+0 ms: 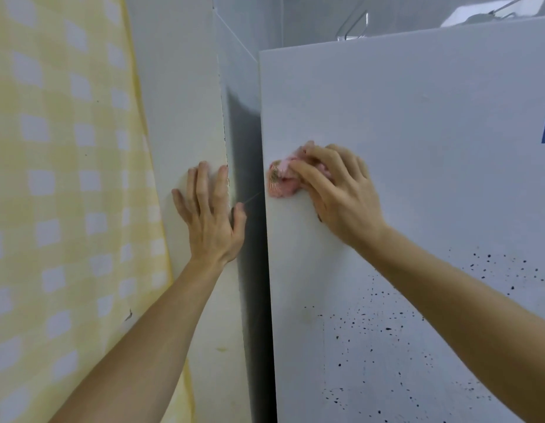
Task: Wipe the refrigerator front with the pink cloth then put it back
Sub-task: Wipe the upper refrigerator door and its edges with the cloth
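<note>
Two bare hands work at the white refrigerator front [418, 132], seen from your head camera. Your right hand [341, 196] presses a bunched pink cloth [280, 181] flat against the door, fingers curled over it, close to the door's left edge and about halfway up the visible panel. Your left hand [211, 215] holds nothing; it lies open, fingers spread, on the white wall [179, 102] just beside the dark gap. Black specks [372, 328] dot the door's lower part. A yellow checked curtain [60, 178] hangs at far left.
</note>
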`<state>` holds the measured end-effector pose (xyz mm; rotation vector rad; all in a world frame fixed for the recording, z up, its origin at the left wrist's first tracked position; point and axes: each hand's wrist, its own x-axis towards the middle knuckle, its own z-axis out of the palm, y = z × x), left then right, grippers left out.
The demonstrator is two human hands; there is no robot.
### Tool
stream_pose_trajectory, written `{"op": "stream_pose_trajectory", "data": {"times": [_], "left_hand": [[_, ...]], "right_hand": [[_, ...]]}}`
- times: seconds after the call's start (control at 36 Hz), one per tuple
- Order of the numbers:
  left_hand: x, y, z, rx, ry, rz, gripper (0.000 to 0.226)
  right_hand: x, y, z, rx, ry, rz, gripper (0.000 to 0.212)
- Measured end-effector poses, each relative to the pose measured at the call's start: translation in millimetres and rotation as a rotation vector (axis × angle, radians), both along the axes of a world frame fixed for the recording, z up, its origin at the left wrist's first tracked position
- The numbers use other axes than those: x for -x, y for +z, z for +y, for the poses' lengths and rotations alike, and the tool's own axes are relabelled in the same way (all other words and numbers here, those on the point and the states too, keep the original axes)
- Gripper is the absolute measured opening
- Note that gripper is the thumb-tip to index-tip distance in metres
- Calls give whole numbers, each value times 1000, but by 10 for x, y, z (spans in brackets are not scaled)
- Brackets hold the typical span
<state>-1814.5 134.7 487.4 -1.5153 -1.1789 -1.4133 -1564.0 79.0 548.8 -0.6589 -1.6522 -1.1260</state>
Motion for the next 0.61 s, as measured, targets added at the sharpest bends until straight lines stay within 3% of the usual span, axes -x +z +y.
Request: {"op": "stream_pose_trajectory", "data": {"times": [0.17,0.39,0.53,0.61], "left_hand": [[-8,-22,32,-36,-36,-41,60],[-20,-22,-14,-23,-75,-70,59],[11,-26,-33,9,-49,-51,58],[25,-42,-39,22,-33,-36,58]], "right_hand": [[155,-419,74,-46,-9,22,33],[115,-1367,-87,170,-24,-351,44],[10,-1171,-101,155,-31,-521,52],[-29,-845,-61,122,-11,-461,50]]}}
